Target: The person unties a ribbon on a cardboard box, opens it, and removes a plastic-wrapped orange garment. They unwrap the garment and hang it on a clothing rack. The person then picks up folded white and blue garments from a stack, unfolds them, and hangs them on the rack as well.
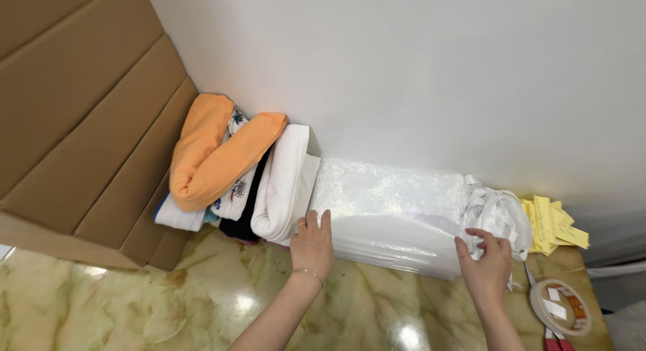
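Two bare hands reach forward over a glossy green-and-cream marbled desk [202, 304] toward a flat stack of clear plastic bags [390, 213] lying against a white wall [404, 68]. The left hand [312, 242], a thin bracelet on its wrist, lies flat and open, fingers extended and together, pressing on the near left corner of the stack; it grips nothing. The right hand [486, 262] is partly curled, its fingertips pinching a crumpled bunch of clear plastic [496, 215] at the stack's right end.

Just left of the left hand, touching the stack's left edge, stands a row of folded clothes set on edge: a thick white folded garment [286, 183] nearest the bags, then a dark piece [247, 213] and a white printed piece [235, 186] tucked between, and two orange folded garments [215, 152] leaning across the top. A further white fold [178, 216] shows at the bottom left of the pile.

Behind and left of the clothes, a large flattened brown cardboard sheet [81, 109] leans against the wall.

To the right of the right hand, a small heap of yellow paper slips [552, 224] lies near the wall. In front of those, near the desk's right corner, sits a round roll of white tape [560, 307], with something red [557, 341] just below it, too cut off to identify.
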